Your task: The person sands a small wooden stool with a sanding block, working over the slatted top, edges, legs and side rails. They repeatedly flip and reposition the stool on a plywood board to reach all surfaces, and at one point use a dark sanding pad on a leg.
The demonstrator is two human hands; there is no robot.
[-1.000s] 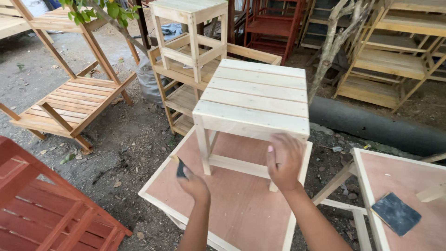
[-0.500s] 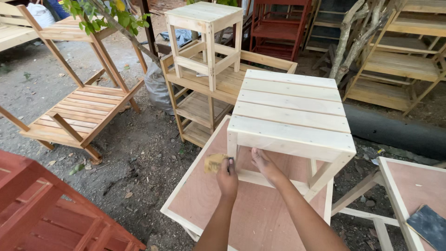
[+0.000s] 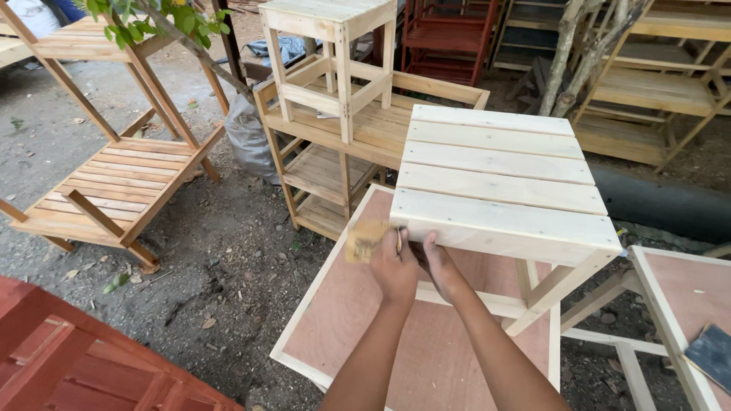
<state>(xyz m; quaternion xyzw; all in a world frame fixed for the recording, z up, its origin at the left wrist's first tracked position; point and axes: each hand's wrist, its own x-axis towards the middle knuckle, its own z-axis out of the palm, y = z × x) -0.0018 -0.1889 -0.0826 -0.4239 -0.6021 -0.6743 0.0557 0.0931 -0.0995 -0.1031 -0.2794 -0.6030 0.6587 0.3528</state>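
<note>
Left hand [image 3: 394,266]: its fingers are grasping a tan sanding pad [image 3: 366,238], pressing it at the near left corner of the slatted stool [image 3: 499,179].
Right hand [image 3: 442,268]: its fingers are reaching under the stool's front edge; whether they are clenched, I cannot tell.
Slatted stool: it is tilting on a reddish plywood panel [image 3: 358,304].
Nearby: a dark sandpaper sheet [image 3: 711,356] is lying on the table [image 3: 685,285] at right.
</note>
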